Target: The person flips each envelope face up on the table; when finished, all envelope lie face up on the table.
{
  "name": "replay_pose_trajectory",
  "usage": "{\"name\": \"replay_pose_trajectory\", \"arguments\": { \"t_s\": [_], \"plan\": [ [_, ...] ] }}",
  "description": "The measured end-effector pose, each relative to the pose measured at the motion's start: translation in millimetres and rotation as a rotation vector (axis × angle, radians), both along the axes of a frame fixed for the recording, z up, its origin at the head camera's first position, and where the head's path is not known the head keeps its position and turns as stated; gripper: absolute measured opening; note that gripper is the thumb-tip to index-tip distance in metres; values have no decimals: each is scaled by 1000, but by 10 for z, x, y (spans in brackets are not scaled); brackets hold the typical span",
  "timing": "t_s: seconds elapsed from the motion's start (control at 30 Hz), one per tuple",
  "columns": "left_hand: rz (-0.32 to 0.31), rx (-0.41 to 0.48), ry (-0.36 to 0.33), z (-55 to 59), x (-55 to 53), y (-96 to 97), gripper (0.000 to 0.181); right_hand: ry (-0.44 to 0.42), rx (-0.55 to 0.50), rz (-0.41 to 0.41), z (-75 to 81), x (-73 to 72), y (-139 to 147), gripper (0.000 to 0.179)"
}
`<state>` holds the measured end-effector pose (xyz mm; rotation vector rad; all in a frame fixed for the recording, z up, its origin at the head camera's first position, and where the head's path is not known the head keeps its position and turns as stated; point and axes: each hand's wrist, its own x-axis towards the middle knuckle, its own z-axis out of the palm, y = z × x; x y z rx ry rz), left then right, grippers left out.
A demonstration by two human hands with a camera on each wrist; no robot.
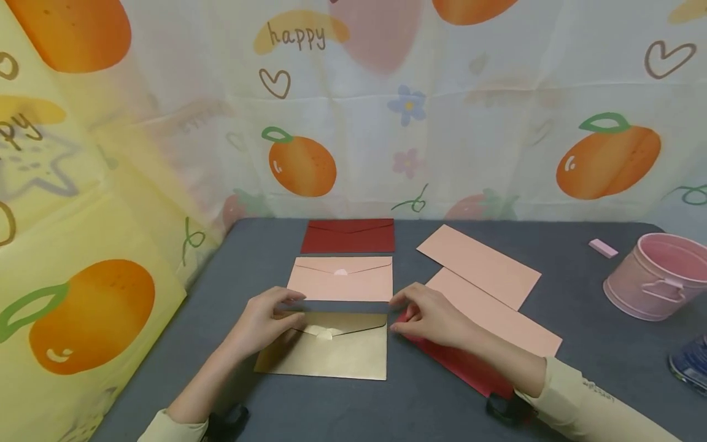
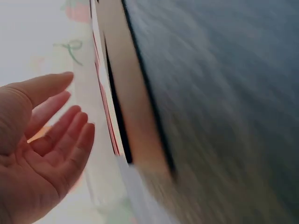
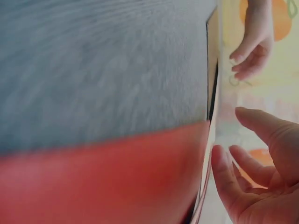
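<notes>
Past the cream cloth sleeve (image 1: pixel 602 402), I see left hand (image 1: pixel 264 322) and right hand (image 1: pixel 436 314) empty, fingers loosely bent. The flat gold paper envelope (image 1: pixel 337 356) runs lengthwise between, left fingers overhanging its corner.

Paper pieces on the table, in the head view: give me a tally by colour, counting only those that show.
Pink pieces: 3
Red pieces: 2
Gold piece: 1
Total: 6
</notes>
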<state>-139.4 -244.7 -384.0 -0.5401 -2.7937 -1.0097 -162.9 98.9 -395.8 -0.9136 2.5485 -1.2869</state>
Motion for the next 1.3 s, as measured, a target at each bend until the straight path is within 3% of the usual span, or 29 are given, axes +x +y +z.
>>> {"name": "replay_pose_trajectory", "arguments": {
  "t_s": [0.3,0.57,0.77,1.0,1.3],
  "plan": [
    [-168,98,-9,20,-299,462,29,28,-55,-112,38,-68,318,38],
    [-328,94,-35,41,-562,924,29,106,-40,-208,34,-127,713,46],
    [-405,70,-62,29,-814,1283,39,113,27,-283,32,-222,1023,55],
    [-427,25,-114,-70,-1140,1649,50,106,151,-323,-12,-319,1346,68],
    [-357,-152,-157,-165,-1474,1985,70,72,324,-237,-25,-435,1649,92]
  ]
}}
